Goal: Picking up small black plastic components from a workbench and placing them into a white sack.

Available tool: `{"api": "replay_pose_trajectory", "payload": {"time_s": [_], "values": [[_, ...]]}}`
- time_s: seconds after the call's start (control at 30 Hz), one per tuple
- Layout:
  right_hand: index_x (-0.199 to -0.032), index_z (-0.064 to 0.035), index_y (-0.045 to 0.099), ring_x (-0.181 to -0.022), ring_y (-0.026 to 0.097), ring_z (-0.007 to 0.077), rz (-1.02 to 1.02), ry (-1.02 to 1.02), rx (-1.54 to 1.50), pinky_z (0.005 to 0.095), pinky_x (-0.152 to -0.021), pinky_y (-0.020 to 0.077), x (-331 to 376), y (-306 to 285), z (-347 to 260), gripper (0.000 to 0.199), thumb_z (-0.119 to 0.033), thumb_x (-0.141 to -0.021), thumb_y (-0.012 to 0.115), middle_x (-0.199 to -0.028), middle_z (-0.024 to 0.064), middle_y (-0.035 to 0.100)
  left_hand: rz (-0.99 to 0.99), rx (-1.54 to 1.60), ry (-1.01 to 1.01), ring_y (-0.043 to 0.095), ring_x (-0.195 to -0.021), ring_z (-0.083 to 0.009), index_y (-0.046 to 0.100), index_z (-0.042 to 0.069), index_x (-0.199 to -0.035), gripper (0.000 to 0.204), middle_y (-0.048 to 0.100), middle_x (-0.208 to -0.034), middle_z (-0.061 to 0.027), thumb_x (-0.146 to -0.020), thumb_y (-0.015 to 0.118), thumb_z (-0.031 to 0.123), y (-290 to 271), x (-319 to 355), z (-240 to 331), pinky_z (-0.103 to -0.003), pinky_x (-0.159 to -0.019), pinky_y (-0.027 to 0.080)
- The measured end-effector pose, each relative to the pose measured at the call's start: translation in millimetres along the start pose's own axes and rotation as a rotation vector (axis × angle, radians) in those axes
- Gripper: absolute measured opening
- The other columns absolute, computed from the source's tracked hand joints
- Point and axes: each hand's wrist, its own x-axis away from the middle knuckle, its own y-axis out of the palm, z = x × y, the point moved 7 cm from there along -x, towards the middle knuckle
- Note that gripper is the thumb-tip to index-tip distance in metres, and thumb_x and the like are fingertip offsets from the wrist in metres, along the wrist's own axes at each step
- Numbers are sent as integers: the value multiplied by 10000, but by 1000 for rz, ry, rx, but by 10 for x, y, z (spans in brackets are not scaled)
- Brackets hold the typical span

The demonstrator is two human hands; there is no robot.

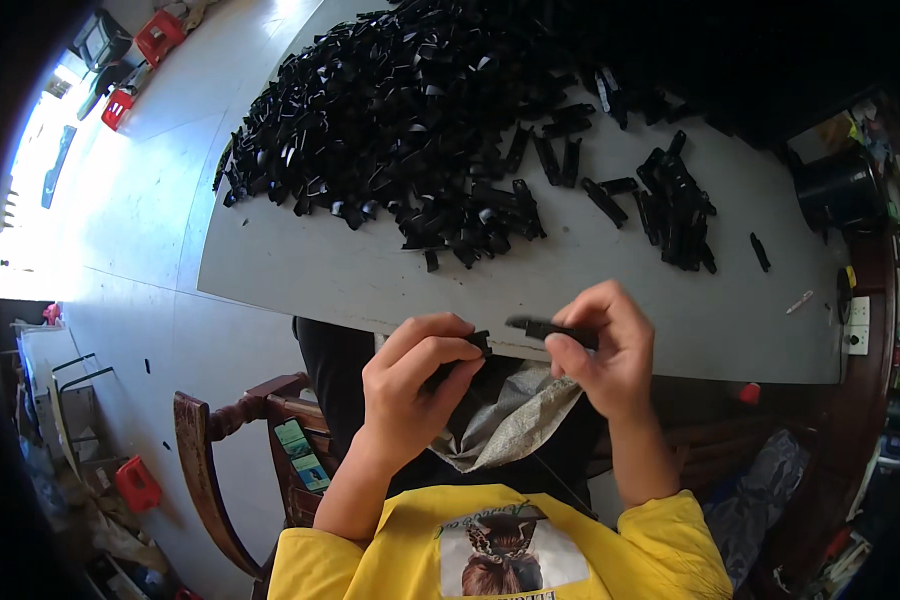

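Just above the table's near edge, my left hand [410, 375] has its fingers closed round a small black plastic part [481, 342], most of which the fingers cover. Across a short gap, my right hand [610, 345] pinches a longer, narrow black plastic piece [540, 328] between thumb and fingers. Its free end points left toward the part in my left hand, and the two pieces are apart. Beyond both hands, a big heap of black plastic parts [390, 120] covers the far left and middle of the grey table [310, 260].
A smaller cluster of black parts [678, 210] lies at the right, with one loose piece [760, 252] beside it. A grey cloth [515, 420] hangs over my lap. At the left stand a wooden chair [210, 450] with a phone [302, 455] on it, and red stools [158, 38].
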Motion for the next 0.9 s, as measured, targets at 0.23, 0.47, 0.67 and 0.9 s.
{"api": "replay_pose_trajectory", "payload": {"time_s": [0.23,0.47,0.67,0.9], "values": [[-781,-14,569,-525,431,5,-56,-27,129,172,-473,322,69,73,-18,185,-124,-889,671,-625,-32,528,-12,-9,44,644,-828,-229,656,8,-830,204,651,-948,-122,-665,737,-81,6,-5,118,-293,-714,512],[-771,-29,568,-547,378,-5,-12,-24,111,169,-487,281,77,47,-50,191,-127,-883,686,-621,-59,492,-47,27,74,650,-821,-226,659,9,-825,183,655,-956,-123,-681,730,-79,9,4,153,-284,-708,517],[-792,-20,578,-547,428,28,-126,-16,158,198,-491,322,83,111,17,164,-120,-876,676,-649,-30,541,-105,170,59,646,-887,-227,654,-3,-834,127,656,-980,-150,-733,729,12,22,50,86,-293,-756,516],[-1006,-32,636,-738,673,282,-270,-325,189,354,-639,530,437,585,-71,184,-48,-824,657,-870,118,667,-229,924,-171,645,-1024,-311,657,-77,-977,487,639,-1129,-242,-1017,405,337,337,109,164,-375,-898,503]]}}
